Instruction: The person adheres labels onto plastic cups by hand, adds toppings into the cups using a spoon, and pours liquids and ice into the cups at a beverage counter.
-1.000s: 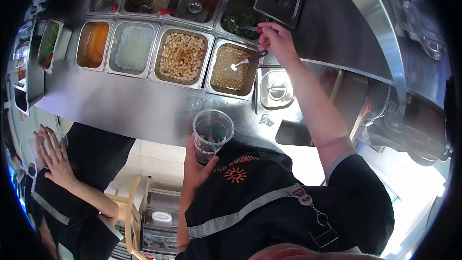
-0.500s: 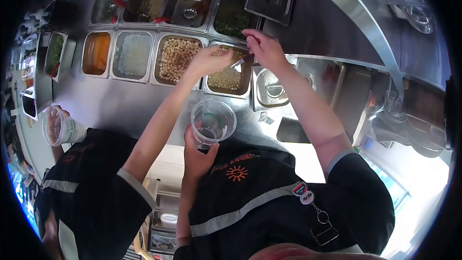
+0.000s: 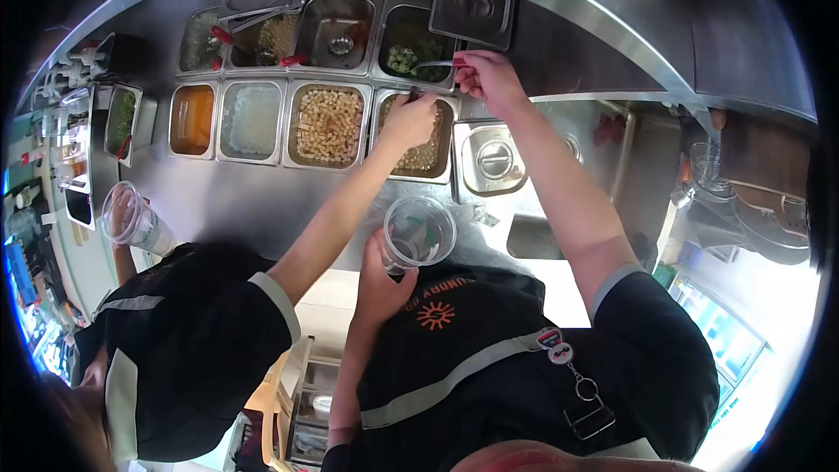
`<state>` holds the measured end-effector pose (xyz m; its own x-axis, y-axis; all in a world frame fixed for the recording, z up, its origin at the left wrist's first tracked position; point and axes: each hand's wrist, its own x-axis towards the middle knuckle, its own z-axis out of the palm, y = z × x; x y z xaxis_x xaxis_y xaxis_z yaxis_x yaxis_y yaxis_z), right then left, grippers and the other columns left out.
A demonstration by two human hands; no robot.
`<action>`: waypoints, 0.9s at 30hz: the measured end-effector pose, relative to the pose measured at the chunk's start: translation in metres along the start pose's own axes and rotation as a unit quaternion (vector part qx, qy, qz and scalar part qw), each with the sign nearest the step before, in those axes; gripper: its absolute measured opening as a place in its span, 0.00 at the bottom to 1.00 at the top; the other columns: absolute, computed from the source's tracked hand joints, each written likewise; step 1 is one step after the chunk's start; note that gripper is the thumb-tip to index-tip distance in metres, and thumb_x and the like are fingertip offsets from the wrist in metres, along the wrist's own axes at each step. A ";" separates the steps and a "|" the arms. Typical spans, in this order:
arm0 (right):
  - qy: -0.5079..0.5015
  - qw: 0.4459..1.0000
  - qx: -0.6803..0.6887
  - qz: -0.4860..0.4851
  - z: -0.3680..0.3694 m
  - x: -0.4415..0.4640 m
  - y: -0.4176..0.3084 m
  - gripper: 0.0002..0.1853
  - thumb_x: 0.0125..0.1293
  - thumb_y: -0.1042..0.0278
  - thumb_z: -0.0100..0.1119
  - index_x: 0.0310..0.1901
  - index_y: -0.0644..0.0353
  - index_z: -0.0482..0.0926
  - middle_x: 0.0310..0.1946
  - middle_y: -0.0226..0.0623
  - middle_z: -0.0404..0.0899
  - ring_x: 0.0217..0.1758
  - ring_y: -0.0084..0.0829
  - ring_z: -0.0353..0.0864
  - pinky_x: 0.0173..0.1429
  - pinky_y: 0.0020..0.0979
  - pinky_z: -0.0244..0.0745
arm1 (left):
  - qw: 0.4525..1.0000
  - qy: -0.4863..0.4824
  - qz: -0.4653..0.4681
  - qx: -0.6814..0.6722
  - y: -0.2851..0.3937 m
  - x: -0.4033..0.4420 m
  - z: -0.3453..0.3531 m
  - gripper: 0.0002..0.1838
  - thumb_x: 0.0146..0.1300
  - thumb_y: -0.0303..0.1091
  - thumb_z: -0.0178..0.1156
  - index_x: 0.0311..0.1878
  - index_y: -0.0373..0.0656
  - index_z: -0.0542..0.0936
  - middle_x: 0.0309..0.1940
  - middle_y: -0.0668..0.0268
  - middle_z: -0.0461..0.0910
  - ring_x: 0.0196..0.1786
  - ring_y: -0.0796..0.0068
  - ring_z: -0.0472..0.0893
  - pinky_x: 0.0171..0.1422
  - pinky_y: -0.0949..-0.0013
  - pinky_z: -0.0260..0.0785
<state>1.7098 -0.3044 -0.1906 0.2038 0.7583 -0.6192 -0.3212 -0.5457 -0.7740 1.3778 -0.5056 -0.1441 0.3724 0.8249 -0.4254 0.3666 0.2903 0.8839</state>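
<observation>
My left hand (image 3: 382,287) is wrapped round a clear plastic cup (image 3: 419,234) with green print, held upright near my apron; I cannot see anything in it. My right hand (image 3: 491,80) grips the red handle of a serving spoon (image 3: 434,64). The spoon's bowl end reaches into a steel pan (image 3: 392,24) of dark green contents, where a heap of green pieces (image 3: 403,59) shows. Just below, a co-worker's hand (image 3: 411,122) holds a dark handle over a pan of pale round balls (image 3: 423,157).
Steel pans hold light brown cubes (image 3: 326,122), whitish jelly (image 3: 250,120) and orange liquid (image 3: 191,121). A lid (image 3: 473,4) lies at the back. The co-worker's arm (image 3: 336,214) crosses at my left; their other hand holds a clear cup (image 3: 140,218). A lidded pan (image 3: 495,160) stands right.
My right hand now has the spoon in the pan of green pieces. The co-worker's hand has moved right over the pale balls. The whole view has shifted slightly.
</observation>
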 end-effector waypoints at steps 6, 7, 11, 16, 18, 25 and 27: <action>-0.019 0.999 -0.002 -0.028 -0.013 0.002 0.001 0.14 0.76 0.66 0.49 0.54 0.61 0.79 0.29 0.34 0.82 0.25 0.22 0.79 0.27 0.22 0.68 | 0.999 -0.025 0.005 -0.046 -0.017 0.032 0.033 0.44 0.54 0.23 0.66 0.72 0.33 0.56 0.65 0.46 0.68 0.68 0.55 0.71 0.72 0.58 0.64; -0.024 0.999 0.006 -0.039 -0.014 0.001 0.000 0.14 0.76 0.66 0.49 0.55 0.61 0.79 0.29 0.33 0.82 0.25 0.22 0.79 0.28 0.22 0.69 | 0.999 -0.023 0.017 -0.041 -0.020 0.040 0.039 0.44 0.54 0.23 0.66 0.72 0.33 0.55 0.65 0.46 0.68 0.66 0.55 0.72 0.71 0.58 0.65; -0.012 0.998 0.014 -0.055 -0.010 -0.011 -0.007 0.14 0.76 0.66 0.49 0.55 0.61 0.79 0.29 0.33 0.82 0.25 0.23 0.80 0.29 0.22 0.70 | 0.984 -0.032 -0.023 -0.175 -0.008 0.086 0.059 0.45 0.52 0.25 0.70 0.70 0.34 0.56 0.61 0.49 0.70 0.63 0.57 0.75 0.66 0.59 0.70; -0.029 0.994 0.005 -0.104 -0.013 -0.076 -0.046 0.15 0.76 0.66 0.50 0.56 0.62 0.79 0.30 0.35 0.82 0.26 0.23 0.79 0.30 0.22 0.69 | 0.973 0.014 -0.056 -0.222 0.034 0.150 0.067 0.40 0.52 0.16 0.68 0.66 0.39 0.56 0.61 0.54 0.67 0.63 0.63 0.72 0.67 0.58 0.68; -0.039 0.993 0.000 -0.115 -0.013 -0.105 -0.049 0.15 0.76 0.66 0.50 0.57 0.62 0.79 0.31 0.36 0.83 0.26 0.23 0.80 0.30 0.22 0.70 | 0.977 0.045 0.021 -0.209 0.017 0.184 0.076 0.40 0.52 0.16 0.68 0.65 0.39 0.56 0.62 0.53 0.67 0.64 0.63 0.72 0.68 0.60 0.67; -0.041 0.726 -0.530 -0.437 -0.028 -0.164 -0.050 0.17 0.67 0.74 0.62 0.58 0.54 0.80 0.35 0.41 0.82 0.35 0.40 0.82 0.40 0.36 0.78 | 0.965 0.197 0.161 -0.068 0.024 0.211 0.074 0.42 0.48 0.19 0.69 0.66 0.37 0.58 0.57 0.50 0.71 0.62 0.54 0.74 0.68 0.58 0.65; -0.044 0.657 -0.625 -0.420 -0.035 -0.169 -0.050 0.17 0.66 0.75 0.62 0.56 0.55 0.80 0.36 0.41 0.82 0.36 0.42 0.82 0.40 0.38 0.78 | 0.965 0.191 0.159 -0.090 0.041 0.205 0.070 0.40 0.49 0.19 0.69 0.65 0.37 0.60 0.57 0.50 0.70 0.64 0.54 0.73 0.69 0.59 0.63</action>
<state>1.7234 -0.4176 -0.0515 -0.2476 0.9668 0.0631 0.8913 0.2528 -0.3763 1.5288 -0.3586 -0.2090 0.0885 0.9945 -0.0559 0.1187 0.0452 0.9919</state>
